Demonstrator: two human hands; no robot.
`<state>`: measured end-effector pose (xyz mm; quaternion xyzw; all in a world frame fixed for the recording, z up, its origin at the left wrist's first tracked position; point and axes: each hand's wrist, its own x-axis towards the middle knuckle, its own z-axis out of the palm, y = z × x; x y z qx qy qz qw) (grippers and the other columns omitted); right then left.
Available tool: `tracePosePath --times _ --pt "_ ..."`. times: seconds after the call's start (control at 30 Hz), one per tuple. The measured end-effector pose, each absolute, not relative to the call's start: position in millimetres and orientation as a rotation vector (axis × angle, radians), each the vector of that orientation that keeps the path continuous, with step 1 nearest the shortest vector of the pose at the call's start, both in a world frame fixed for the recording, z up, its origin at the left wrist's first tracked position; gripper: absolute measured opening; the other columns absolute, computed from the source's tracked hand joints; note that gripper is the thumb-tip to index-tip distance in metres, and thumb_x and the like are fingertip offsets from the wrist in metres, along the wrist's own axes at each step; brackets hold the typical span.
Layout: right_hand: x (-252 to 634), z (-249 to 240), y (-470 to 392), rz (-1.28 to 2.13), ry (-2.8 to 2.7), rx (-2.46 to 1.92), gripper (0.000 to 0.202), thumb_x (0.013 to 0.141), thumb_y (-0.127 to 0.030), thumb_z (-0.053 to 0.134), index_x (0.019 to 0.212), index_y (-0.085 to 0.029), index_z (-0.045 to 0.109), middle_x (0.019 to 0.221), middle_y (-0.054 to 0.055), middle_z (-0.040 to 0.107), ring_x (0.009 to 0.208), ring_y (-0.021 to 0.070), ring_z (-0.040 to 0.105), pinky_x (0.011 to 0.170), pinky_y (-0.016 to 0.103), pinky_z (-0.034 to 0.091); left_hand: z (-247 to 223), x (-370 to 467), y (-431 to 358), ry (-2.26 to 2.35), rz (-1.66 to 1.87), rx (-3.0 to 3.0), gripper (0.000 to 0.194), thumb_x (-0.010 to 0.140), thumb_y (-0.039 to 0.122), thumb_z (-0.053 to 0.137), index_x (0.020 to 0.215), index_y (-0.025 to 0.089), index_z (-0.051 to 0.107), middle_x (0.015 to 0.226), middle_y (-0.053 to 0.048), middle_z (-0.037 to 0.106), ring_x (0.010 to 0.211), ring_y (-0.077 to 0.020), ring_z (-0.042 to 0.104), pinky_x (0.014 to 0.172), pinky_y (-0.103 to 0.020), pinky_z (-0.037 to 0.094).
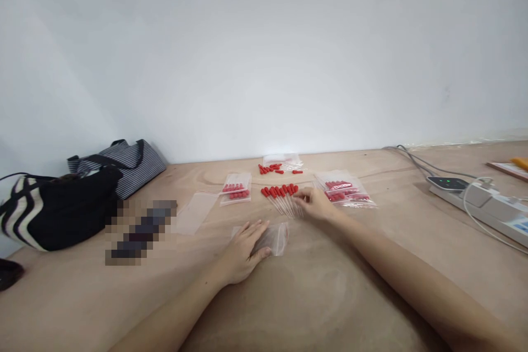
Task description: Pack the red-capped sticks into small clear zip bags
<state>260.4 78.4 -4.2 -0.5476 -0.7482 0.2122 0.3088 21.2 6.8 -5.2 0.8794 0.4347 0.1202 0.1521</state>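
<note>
My left hand rests with spread fingers on a clear plastic bag lying on the table. At the right end of a row of red-topped clear droppers is my right hand, its thumb and index finger closed together near the last droppers. Whatever lies between those fingertips is too small to make out. Bags of red pieces lie to the left of the row, and more filled bags lie just right of my right hand. Loose red caps lie behind the row.
Flat clear bags lie left of centre, beside a pixelated patch. A black bag and a striped bag stand at the left. On the right are a power strip, a small black device and cables. A wall rises behind the table.
</note>
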Motion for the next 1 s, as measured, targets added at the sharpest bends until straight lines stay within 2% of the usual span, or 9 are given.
tracePosePath --times 0.07,0.17,0.4,0.6,0.67,0.8,1.0 --pt "259 -6 104 0.504 -1.853 -1.612 0.018 0.075 -0.021 0.05 0.084 -0.013 0.063 0.084 0.009 0.064 0.079 0.019 0.058 0.073 0.029 0.041 -6 22 7 1.239 0.364 2.522 0.05 0.085 0.038 0.042 0.13 0.02 0.03 0.133 -0.008 0.038 0.123 -0.0223 0.03 0.104 -0.044 0.02" --pt "254 -11 130 0.504 -1.764 -1.721 0.016 0.071 -0.024 0.053 0.073 -0.011 0.063 0.081 0.014 0.063 0.079 0.0225 0.058 0.071 0.031 0.04 -7 22 7 1.234 0.373 2.522 0.05 0.084 0.037 0.043 0.13 0.022 0.031 0.132 -0.007 0.039 0.123 -0.0226 0.031 0.103 -0.045 0.02" --pt "247 -12 137 0.67 -1.585 -1.751 0.011 0.066 -0.021 0.054 0.057 -0.015 0.056 0.06 0.007 0.061 0.064 0.0201 0.059 0.059 0.028 0.041 -7 23 7 1.239 0.356 2.52 0.049 0.083 0.038 0.044 0.128 0.021 0.034 0.132 -0.007 0.039 0.123 -0.0233 0.031 0.103 -0.046 0.019" --pt "261 2 101 0.809 -1.38 -1.564 0.012 0.078 -0.028 0.039 0.081 -0.018 0.043 0.068 0.001 0.06 0.053 0.0109 0.056 0.051 0.023 0.043 -6 22 8 1.249 0.345 2.526 0.05 0.083 0.037 0.044 0.128 0.018 0.034 0.132 -0.008 0.039 0.123 -0.0227 0.03 0.103 -0.045 0.02" --pt "264 -1 81 0.866 -1.283 -1.464 0.015 0.079 -0.034 0.037 0.081 -0.019 0.038 0.066 -0.001 0.058 0.051 0.0098 0.056 0.05 0.023 0.044 -6 23 7 1.248 0.363 2.525 0.049 0.083 0.038 0.044 0.128 0.02 0.034 0.132 -0.008 0.039 0.123 -0.0229 0.031 0.103 -0.045 0.02" --pt "258 -14 49 1.078 -0.948 -1.151 0.03 0.068 -0.042 0.055 0.077 -0.021 0.035 0.058 -0.005 0.054 0.045 0.0101 0.053 0.045 0.023 0.043 -5 24 7 1.256 0.362 2.53 0.049 0.083 0.038 0.044 0.127 0.02 0.035 0.132 -0.008 0.04 0.123 -0.0232 0.032 0.103 -0.045 0.021" --pt "235 -24 24 1.285 -0.758 -1.031 0.037 0.062 -0.043 0.063 0.074 -0.021 0.036 0.061 -0.005 0.053 0.052 0.0113 0.058 0.049 0.024 0.047 -4 25 6 1.29 0.348 2.542 0.049 0.083 0.036 0.044 0.127 0.017 0.034 0.131 -0.01 0.041 0.122 -0.0224 0.033 0.102 -0.044 0.022"
